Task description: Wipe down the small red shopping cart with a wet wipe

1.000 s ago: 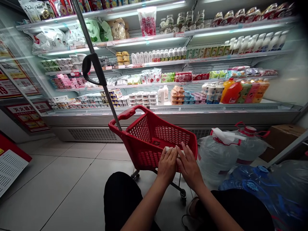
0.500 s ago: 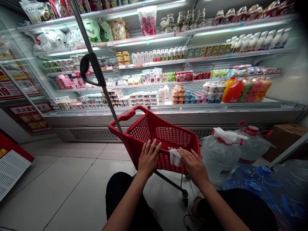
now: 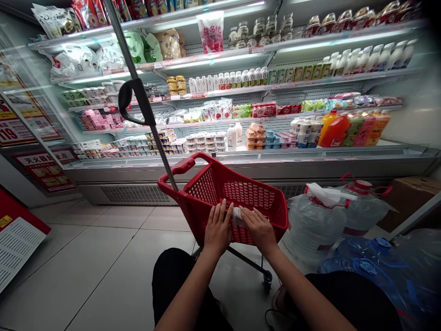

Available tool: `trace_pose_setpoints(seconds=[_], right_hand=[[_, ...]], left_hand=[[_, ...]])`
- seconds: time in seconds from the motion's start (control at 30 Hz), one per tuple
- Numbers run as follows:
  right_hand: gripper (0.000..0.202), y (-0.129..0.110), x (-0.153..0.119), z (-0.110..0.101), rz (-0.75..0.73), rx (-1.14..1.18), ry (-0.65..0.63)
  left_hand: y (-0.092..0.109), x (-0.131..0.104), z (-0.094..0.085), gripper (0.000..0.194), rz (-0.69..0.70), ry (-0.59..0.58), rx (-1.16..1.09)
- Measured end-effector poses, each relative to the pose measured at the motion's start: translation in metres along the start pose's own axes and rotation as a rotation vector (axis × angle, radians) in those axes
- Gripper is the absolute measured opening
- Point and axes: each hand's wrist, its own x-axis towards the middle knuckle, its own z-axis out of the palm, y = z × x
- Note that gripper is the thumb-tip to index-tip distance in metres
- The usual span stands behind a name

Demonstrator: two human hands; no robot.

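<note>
A red plastic basket cart (image 3: pixel 255 189) with perforated sides stands before me on wheels, and a metal pole with a black grip (image 3: pixel 143 101) rises from its left end. My left hand (image 3: pixel 218 230) lies on the near rim, fingers stretched out and nothing in them. Just right of it, my right hand (image 3: pixel 259 230) presses a crumpled white cloth or tissue (image 3: pixel 237 217) against the near side. Part of the cloth is hidden under the fingers. The basket's lower inside is out of sight.
Behind the cart runs a refrigerated shelf (image 3: pixel 220 156) stocked with bottles, cups and bags. Large clear water jugs (image 3: pixel 315 220) and blue-tinted bottles (image 3: pixel 365 262) stand to the right, beside a cardboard box (image 3: pixel 409 197). A red and white unit (image 3: pixel 20 248) is at the left edge.
My right hand has slid left along the basket's near side with the white cloth, close up to my left hand. The left hand has shifted slightly right.
</note>
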Motion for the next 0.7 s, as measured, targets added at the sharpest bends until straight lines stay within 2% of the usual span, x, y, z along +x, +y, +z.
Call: trace_pose_setpoints(seconds=[0.17, 0.3, 0.37, 0.47, 0.6, 0.7], right_hand=[[0.065, 0.033, -0.048, -0.024, -0.033, -0.024, 0.018], [0.066, 0.066, -0.09, -0.038, 0.013, -0.049, 0.011], [0.067, 0.072, -0.1, -0.04, 0.05, -0.057, 0.024], [0.069, 0.063, -0.096, -0.036, 0.092, -0.07, 0.032], [0.069, 0.046, -0.075, -0.024, 0.135, -0.109, 0.087], [0.07, 0.051, -0.067, -0.019, 0.108, -0.116, 0.093]], left_hand=[[-0.004, 0.0, -0.002, 0.095, 0.014, -0.003, -0.018], [-0.005, 0.0, 0.0, 0.096, 0.013, 0.0, -0.025], [-0.002, 0.001, 0.001, 0.097, 0.004, 0.007, -0.029], [0.008, 0.003, 0.004, 0.103, -0.023, 0.025, -0.045], [0.015, 0.006, 0.004, 0.106, -0.052, 0.04, -0.054], [0.012, 0.007, 0.006, 0.104, -0.025, 0.035, -0.049]])
